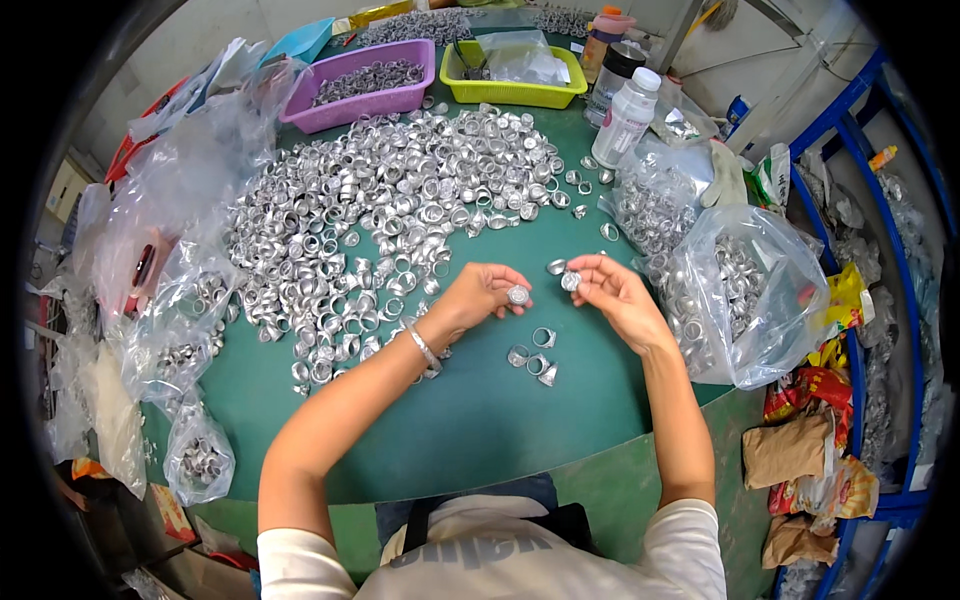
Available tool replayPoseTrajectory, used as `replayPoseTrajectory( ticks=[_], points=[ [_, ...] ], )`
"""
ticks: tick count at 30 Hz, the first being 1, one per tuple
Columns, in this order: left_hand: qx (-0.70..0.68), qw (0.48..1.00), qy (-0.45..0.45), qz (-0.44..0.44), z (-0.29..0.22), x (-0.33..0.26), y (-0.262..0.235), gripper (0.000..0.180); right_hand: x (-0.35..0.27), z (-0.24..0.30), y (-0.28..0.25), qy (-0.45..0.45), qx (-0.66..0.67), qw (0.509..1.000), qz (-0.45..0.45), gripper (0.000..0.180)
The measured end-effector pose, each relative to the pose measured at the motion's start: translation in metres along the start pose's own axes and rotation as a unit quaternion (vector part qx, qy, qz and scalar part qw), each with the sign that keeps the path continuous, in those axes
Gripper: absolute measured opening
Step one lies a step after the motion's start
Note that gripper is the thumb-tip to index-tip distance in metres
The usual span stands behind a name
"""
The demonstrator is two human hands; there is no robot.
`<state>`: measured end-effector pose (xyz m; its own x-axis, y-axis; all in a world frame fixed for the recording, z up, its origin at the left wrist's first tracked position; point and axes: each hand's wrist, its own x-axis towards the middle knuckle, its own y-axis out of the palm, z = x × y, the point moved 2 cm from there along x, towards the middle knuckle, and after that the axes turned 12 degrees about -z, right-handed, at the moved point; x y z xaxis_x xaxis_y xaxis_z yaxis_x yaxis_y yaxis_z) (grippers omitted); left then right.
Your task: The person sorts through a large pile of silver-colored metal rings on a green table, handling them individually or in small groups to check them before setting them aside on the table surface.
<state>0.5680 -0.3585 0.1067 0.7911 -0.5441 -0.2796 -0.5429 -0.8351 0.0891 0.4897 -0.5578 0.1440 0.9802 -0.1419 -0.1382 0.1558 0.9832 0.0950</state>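
Note:
Between the fingertips of my left hand (484, 297) is a silver ring (518, 295) with a broad round face. My right hand (615, 300) pinches another silver ring (571, 281), and one more ring (556, 267) lies or hangs right beside those fingertips; I cannot tell which. Below the gap between my hands, a small group of several rings (538, 367) rests on the green tabletop (450, 450). A wide heap of silver rings (400, 190) spreads beyond and to the left of my left hand. A bracelet (424, 348) circles my left wrist.
Clear plastic bags of rings (750, 300) crowd the right side; more bags (200, 450) line the left. A purple basket (360, 80) and a yellow-green basket (510, 92) stand at the back, near a white bottle (627, 120). Blue shelving (880, 230) rises at far right.

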Motion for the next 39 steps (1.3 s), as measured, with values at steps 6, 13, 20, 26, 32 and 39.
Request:
replayPoseTrajectory(
  ticks=[6, 13, 20, 26, 32, 39],
  points=[
    [0.098, 0.994, 0.051, 0.013, 0.0, -0.01, 0.003, 0.014, -0.019, -0.018, 0.009, -0.082, -0.198, 0.977, 0.008, 0.025],
    [0.306, 0.934, 0.179, -0.043, -0.02, -0.033, -0.007, 0.015, -0.033, -0.012, 0.01, -0.252, -0.415, 0.872, 0.061, 0.019],
    [0.38, 0.867, 0.319, -0.052, -0.017, -0.053, -0.01, 0.008, 0.004, -0.002, 0.011, -0.263, -0.415, 0.864, -0.115, 0.017],
    [0.385, 0.869, 0.31, 0.007, -0.013, -0.048, 0.004, 0.008, 0.039, -0.007, 0.012, -0.347, -0.49, 0.794, -0.096, 0.014],
    [0.472, 0.836, 0.279, 0.018, -0.005, -0.059, -0.005, 0.017, 0.005, -0.012, 0.018, -0.065, -0.186, 0.979, -0.051, 0.009],
    [0.534, 0.784, 0.314, -0.046, -0.011, -0.066, -0.002, 0.035, 0.007, -0.019, 0.038, -0.3, -0.49, 0.818, 0.042, 0.009]
  ],
)
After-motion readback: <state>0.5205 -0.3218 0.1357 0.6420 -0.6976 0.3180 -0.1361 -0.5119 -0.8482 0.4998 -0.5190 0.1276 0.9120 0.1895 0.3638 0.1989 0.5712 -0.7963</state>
